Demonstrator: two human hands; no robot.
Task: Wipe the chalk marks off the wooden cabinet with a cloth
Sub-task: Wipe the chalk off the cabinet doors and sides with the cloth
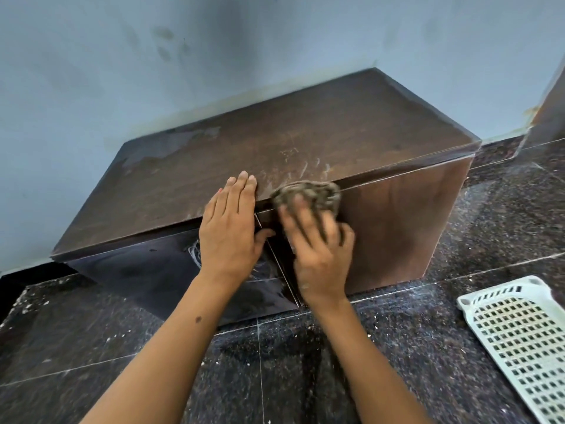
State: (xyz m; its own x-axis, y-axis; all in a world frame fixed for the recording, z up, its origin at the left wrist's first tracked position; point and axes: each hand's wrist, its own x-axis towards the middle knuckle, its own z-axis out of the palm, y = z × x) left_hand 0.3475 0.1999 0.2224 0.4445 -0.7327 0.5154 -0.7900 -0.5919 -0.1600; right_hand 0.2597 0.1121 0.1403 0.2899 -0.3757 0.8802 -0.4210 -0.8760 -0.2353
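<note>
A low dark wooden cabinet stands against the blue wall. Faint white chalk marks streak its top near the front edge, and more chalk scribbles show on the left door beside my left wrist. My left hand lies flat with straight fingers over the front edge of the top. My right hand is blurred and presses a bunched grey-brown cloth against the upper edge of the right door, fingers spread over it.
The floor is dark speckled granite tile with white dust and crumbs. A white plastic lattice basket lies on the floor at the right. A second wooden piece stands at the far right edge.
</note>
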